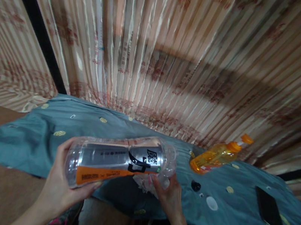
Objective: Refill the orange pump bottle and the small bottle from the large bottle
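A large clear plastic bottle (115,162) with a silver and orange label lies on its side in the air above the blue-green cloth. My left hand (61,178) is closed around its base end at the left. At the neck end, my right hand (167,195) grips a crumpled white tissue (146,184) against the bottle's underside. Some fingers of the right hand are hidden behind the bottle's neck.
A blue-green patterned cloth (81,118) covers the narrow surface below. An orange pump bottle (211,158) stands on it at the right. Nearby lie a small black object (196,186), a white disc (212,203) and a dark phone (270,211). A pleated curtain (157,68) hangs behind.
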`<action>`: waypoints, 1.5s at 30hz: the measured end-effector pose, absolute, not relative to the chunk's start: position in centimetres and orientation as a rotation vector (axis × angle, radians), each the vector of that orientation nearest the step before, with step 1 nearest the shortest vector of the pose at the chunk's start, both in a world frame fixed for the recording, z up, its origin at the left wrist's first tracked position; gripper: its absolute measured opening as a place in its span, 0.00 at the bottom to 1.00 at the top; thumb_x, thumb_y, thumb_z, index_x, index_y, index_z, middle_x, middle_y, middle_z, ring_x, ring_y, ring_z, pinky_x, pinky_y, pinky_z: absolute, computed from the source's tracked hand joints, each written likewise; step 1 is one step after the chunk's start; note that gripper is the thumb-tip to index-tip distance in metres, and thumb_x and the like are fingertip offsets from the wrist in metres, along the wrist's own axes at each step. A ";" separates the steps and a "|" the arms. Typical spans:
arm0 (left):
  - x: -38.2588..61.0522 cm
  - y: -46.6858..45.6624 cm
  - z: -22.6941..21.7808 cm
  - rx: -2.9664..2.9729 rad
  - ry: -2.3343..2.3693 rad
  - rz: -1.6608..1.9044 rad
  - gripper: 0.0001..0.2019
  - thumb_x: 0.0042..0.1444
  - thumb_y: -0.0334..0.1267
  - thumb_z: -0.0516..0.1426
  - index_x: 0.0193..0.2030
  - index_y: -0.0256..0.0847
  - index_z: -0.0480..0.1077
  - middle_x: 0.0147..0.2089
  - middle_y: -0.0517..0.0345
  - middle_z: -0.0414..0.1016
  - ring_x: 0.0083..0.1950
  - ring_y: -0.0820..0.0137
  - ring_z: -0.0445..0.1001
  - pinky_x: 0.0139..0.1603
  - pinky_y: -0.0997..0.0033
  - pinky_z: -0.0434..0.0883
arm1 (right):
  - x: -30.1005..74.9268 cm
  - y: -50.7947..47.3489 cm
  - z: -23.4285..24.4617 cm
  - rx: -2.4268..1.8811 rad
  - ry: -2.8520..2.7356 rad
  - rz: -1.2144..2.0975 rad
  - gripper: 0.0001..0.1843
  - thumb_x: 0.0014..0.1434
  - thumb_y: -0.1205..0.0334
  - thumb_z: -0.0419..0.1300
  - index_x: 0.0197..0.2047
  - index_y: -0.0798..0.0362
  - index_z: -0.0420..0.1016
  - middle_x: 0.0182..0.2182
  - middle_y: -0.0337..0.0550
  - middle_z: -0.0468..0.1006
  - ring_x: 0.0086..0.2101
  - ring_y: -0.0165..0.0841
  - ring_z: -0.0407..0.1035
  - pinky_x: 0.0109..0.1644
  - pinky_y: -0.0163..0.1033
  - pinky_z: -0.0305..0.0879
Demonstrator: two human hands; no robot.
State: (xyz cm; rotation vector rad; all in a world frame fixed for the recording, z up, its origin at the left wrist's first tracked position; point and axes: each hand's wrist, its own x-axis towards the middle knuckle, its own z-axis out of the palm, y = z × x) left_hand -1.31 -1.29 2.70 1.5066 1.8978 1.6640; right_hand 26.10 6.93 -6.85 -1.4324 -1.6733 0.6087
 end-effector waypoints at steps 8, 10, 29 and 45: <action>-1.3 -1.3 2.7 1.481 1.913 1.677 0.43 0.39 0.58 0.68 0.61 0.44 0.60 0.55 0.47 0.73 0.54 0.50 0.77 0.56 0.45 0.74 | 26.2 6.8 -6.9 -1.432 -1.668 0.597 0.31 0.60 0.41 0.63 0.57 0.56 0.75 0.45 0.57 0.85 0.45 0.53 0.81 0.47 0.53 0.78; -1.3 -1.3 2.7 1.485 1.904 1.677 0.43 0.40 0.57 0.68 0.61 0.44 0.59 0.56 0.47 0.73 0.54 0.50 0.77 0.56 0.45 0.73 | 26.1 6.8 -6.8 -1.429 -1.669 0.590 0.31 0.59 0.41 0.63 0.57 0.57 0.75 0.46 0.58 0.85 0.46 0.54 0.80 0.48 0.54 0.78; -1.2 -1.3 3.0 1.502 1.883 1.653 0.42 0.41 0.55 0.69 0.60 0.42 0.59 0.55 0.48 0.73 0.54 0.52 0.77 0.56 0.47 0.74 | 25.6 7.0 -5.7 -1.437 -1.632 0.620 0.30 0.56 0.37 0.63 0.49 0.56 0.77 0.39 0.55 0.85 0.39 0.51 0.81 0.43 0.51 0.78; -2.4 -0.9 2.0 1.599 1.863 1.631 0.44 0.38 0.56 0.70 0.60 0.43 0.58 0.55 0.45 0.74 0.53 0.49 0.79 0.53 0.47 0.78 | 25.8 7.1 -6.2 -1.438 -1.677 0.600 0.28 0.57 0.40 0.63 0.50 0.55 0.75 0.38 0.54 0.85 0.38 0.49 0.81 0.41 0.49 0.78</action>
